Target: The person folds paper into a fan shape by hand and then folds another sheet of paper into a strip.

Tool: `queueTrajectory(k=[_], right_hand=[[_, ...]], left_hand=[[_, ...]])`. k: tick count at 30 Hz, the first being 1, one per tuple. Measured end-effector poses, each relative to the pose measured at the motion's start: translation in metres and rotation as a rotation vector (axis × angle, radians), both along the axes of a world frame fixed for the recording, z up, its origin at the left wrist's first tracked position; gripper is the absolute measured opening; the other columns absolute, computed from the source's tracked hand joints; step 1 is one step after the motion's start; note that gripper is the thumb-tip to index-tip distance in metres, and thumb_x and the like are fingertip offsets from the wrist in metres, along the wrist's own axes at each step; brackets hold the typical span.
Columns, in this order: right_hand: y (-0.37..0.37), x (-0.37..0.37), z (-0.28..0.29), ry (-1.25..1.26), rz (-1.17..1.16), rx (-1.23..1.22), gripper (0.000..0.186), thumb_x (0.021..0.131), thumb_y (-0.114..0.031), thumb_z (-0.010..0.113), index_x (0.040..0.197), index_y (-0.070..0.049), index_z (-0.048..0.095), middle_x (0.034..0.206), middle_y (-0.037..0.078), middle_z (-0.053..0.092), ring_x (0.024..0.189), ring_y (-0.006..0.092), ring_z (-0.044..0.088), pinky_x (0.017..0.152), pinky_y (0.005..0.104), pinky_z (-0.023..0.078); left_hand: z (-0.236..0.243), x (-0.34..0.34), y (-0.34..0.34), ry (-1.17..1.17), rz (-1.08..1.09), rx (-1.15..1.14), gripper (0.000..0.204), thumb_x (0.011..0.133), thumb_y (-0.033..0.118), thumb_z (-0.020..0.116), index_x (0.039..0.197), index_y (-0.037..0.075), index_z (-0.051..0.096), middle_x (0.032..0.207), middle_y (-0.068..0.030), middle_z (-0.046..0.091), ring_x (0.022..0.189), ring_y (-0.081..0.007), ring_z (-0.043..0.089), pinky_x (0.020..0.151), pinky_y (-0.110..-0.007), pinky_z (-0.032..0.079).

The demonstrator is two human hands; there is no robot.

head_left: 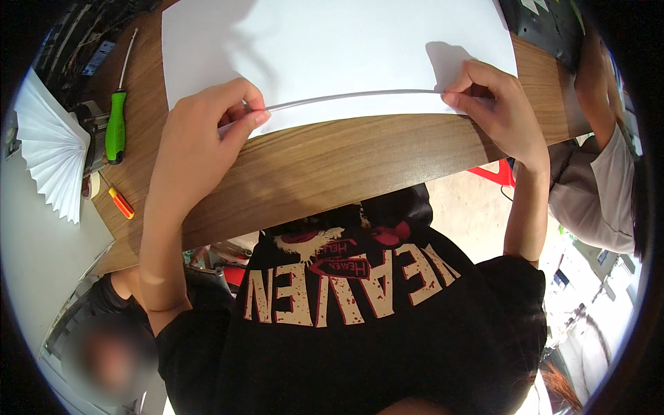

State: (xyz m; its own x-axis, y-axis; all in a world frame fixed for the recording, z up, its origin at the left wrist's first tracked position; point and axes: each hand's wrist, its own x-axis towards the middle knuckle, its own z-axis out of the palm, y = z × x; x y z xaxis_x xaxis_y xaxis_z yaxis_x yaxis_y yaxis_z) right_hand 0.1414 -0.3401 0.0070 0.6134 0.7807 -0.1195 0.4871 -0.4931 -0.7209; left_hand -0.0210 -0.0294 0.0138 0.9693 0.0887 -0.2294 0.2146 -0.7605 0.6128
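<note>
A large white paper sheet (pixel 339 48) lies on the wooden table (pixel 360 145), its near edge folded up into a narrow strip running from side to side. My left hand (pixel 211 121) pinches the left part of this folded edge between thumb and bent fingers. At the strip's right part, my right hand (pixel 494 111) grips it in the same way, thumb against curled index finger. Between my hands the fold forms a long, slightly curved band near the table's front edge.
At the left lie a fan-folded white paper (pixel 52 138), a green-handled screwdriver (pixel 115 128) and a yellow-red one (pixel 121 204). A dark object (pixel 543 28) is at back right. One person (pixel 595 180) sits at the right, another (pixel 117 290) at lower left. A red object (pixel 494 173) shows below the table.
</note>
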Motion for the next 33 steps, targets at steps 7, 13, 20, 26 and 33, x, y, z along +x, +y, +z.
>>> queueTrajectory(k=[7, 13, 20, 26, 33], right_hand=[[0.001, 0.003, -0.002, -0.014, 0.023, -0.008, 0.012, 0.089, -0.009, 0.069, 0.088, 0.000, 0.061, 0.075, 0.006, 0.061, 0.069, 0.0118, 0.055, 0.068, 0.0283, 0.048], [0.001, -0.002, -0.006, -0.038, 0.015, 0.031, 0.014, 0.088, -0.011, 0.070, 0.088, 0.000, 0.061, 0.075, 0.007, 0.060, 0.068, 0.0131, 0.057, 0.066, 0.0279, 0.048], [0.004, -0.024, -0.003, -0.665, -0.021, -0.099, 0.017, 0.080, -0.017, 0.075, 0.094, -0.010, 0.067, 0.108, 0.002, 0.064, 0.100, 0.0226, 0.059, 0.092, 0.0372, 0.042], [0.012, -0.050, -0.008, -0.968, 0.066, -0.190, 0.053, 0.076, -0.020, 0.076, 0.124, -0.043, 0.066, 0.126, -0.002, 0.061, 0.111, 0.0181, 0.056, 0.103, 0.0457, 0.036], [0.012, -0.044, -0.010, -0.971, 0.204, -0.179, 0.060, 0.080, -0.008, 0.069, 0.123, -0.049, 0.065, 0.111, -0.007, 0.061, 0.100, 0.0120, 0.058, 0.108, 0.0470, 0.034]], left_hand=[[0.001, 0.005, -0.001, -0.046, -0.064, 0.050, 0.014, 0.089, 0.019, 0.066, 0.087, 0.006, 0.060, 0.071, -0.0101, 0.062, 0.066, -0.0252, 0.061, 0.062, -0.035, 0.046], [0.000, 0.001, -0.005, -0.043, -0.071, 0.148, 0.015, 0.089, 0.016, 0.066, 0.090, 0.003, 0.058, 0.070, -0.0113, 0.059, 0.062, -0.0217, 0.056, 0.060, -0.031, 0.044], [-0.005, -0.008, -0.010, -0.300, -0.260, 0.569, 0.037, 0.086, 0.012, 0.063, 0.118, 0.032, 0.065, 0.102, 0.0021, 0.062, 0.086, -0.0162, 0.059, 0.082, -0.037, 0.041], [-0.010, -0.008, -0.020, -0.485, -0.472, 0.704, 0.059, 0.078, 0.003, 0.061, 0.125, 0.039, 0.066, 0.120, 0.0040, 0.058, 0.099, -0.0164, 0.055, 0.092, -0.038, 0.037], [-0.009, -0.009, -0.021, -0.455, -0.516, 0.722, 0.063, 0.076, -0.003, 0.061, 0.124, 0.038, 0.066, 0.114, 0.0035, 0.056, 0.097, -0.0156, 0.055, 0.090, -0.038, 0.038]])
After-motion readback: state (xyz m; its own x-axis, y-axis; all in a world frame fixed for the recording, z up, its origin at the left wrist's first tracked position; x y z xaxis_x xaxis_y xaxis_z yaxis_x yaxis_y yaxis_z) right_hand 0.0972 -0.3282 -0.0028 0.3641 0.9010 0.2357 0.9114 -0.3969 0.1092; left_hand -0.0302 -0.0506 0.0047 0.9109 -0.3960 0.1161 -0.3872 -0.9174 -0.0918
